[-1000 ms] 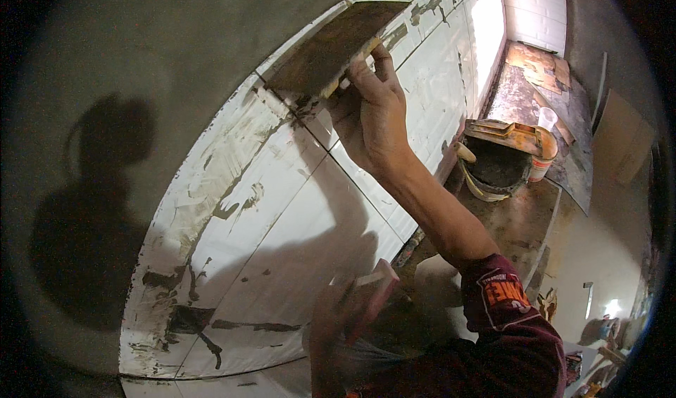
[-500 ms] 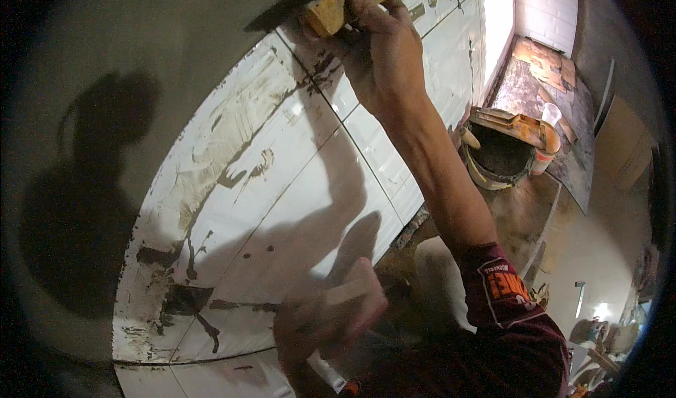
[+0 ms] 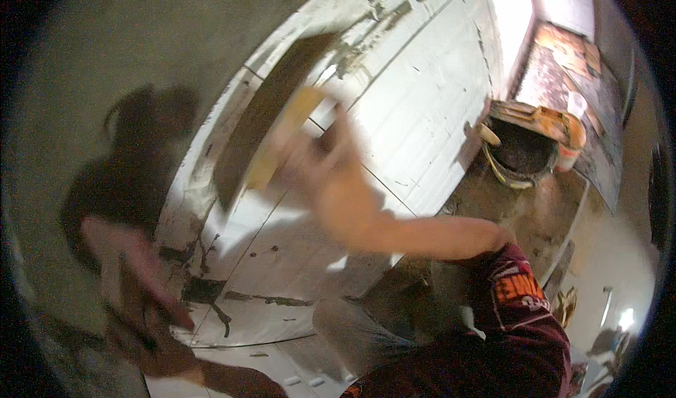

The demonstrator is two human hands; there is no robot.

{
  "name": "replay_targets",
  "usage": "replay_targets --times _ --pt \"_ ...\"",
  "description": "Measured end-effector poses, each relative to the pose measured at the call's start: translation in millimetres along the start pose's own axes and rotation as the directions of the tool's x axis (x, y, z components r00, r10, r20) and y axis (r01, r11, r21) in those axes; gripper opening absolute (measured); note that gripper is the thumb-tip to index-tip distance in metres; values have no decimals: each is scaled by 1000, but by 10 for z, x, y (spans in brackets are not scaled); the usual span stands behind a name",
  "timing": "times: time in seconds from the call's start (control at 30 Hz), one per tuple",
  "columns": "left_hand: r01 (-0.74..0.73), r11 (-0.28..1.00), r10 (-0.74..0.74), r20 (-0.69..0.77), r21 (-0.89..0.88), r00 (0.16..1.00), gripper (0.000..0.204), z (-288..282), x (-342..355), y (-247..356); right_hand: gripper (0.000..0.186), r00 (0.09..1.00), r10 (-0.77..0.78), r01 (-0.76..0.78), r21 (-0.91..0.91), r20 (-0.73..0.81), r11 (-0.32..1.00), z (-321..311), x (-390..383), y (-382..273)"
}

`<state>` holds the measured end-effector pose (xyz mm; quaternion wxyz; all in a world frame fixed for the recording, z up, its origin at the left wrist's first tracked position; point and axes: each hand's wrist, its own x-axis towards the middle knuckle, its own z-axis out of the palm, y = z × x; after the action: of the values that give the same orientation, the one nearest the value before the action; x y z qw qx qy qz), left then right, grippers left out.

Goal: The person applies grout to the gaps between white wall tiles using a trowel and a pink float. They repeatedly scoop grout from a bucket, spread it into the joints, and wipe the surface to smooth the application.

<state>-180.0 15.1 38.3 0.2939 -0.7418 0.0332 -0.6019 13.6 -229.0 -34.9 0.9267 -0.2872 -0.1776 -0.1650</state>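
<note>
While the left hand (image 3: 144, 331) is gripping a flat pink block (image 3: 137, 260), both blurring before the grey wall (image 3: 232, 17), the right hand (image 3: 310, 162) is holding a broad float (image 3: 264, 113) by its yellow handle (image 3: 299, 109). The float's dark face is slanting over the smeared border of the white tiles (image 3: 429, 95); whether it is touching them, I cannot tell. Farther right, a dark red sleeve (image 3: 517, 306) is covering the upper arm, and a bucket (image 3: 508, 179) is standing on a brown surface (image 3: 535, 218), holding dark material (image 3: 521, 151), an orange piece (image 3: 546, 118) lying across its rim.
</note>
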Motion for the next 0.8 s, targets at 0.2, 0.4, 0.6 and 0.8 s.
replay_targets --times 0.2,0.4,0.6,0.8 --pt "-330 938 334 25 -108 942 45 853 779 981 37 850 -501 518 87 -163 851 -1448 1375 -1144" --pt "-359 912 367 4 -199 930 46 1235 1149 1420 16 758 -650 535 621 -54 573 -2226 880 -1620" --pt "-526 731 433 -299 -436 850 45 1768 2135 2661 19 747 -665 427 778 -16 461 -2418 703 -1623" --pt "-527 800 490 -193 -288 850 38 1390 2072 2623 16 765 -627 561 633 -150 533 -2390 715 -1360"
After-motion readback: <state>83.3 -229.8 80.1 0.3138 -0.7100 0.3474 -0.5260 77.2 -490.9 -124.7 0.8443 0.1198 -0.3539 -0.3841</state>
